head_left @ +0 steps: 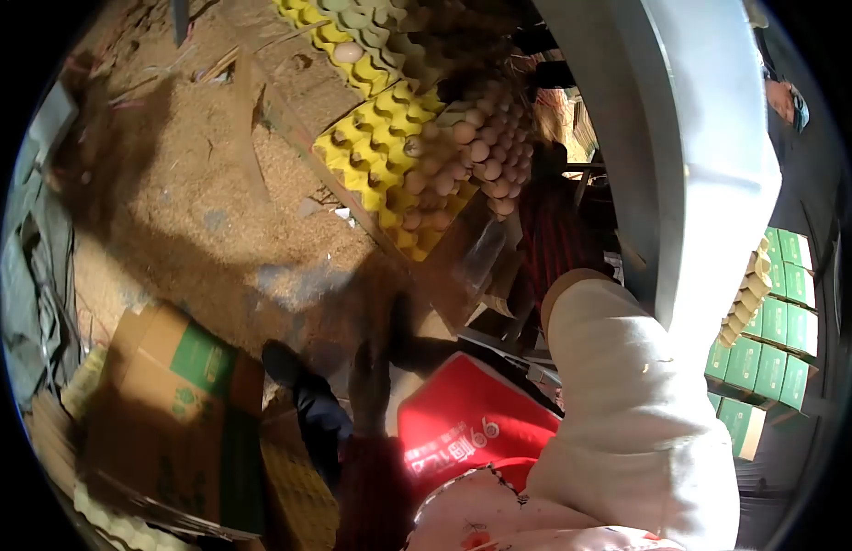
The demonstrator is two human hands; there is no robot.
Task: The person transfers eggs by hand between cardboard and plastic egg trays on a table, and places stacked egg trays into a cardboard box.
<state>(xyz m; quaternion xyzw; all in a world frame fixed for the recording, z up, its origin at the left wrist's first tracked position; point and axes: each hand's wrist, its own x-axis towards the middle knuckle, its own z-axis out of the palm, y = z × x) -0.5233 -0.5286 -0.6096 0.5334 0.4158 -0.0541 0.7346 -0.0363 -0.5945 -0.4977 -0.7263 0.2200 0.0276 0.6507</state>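
Observation:
My right hand (550,165) reaches forward in deep shadow, beyond a white sleeve and a dark red striped cuff. It is at the right side of a heap of brown eggs (488,151); its fingers are too dark to make out. The eggs sit on a yellow egg tray (366,151), whose left cups hold none. Another egg (349,52) rests in the tray behind. Low in the view, my left hand (369,390) hangs in shadow below a dark red sleeve, above the ground and beside a red cloth with white print (467,418). Its fingers are unclear.
A brown and green carton (173,413) stands at the lower left. Green boxes (766,363) are stacked at the right, with an egg tray (747,292) beside them. A pale metal beam (711,147) crosses close on the right. Loose husk-like litter (279,193) covers the ground.

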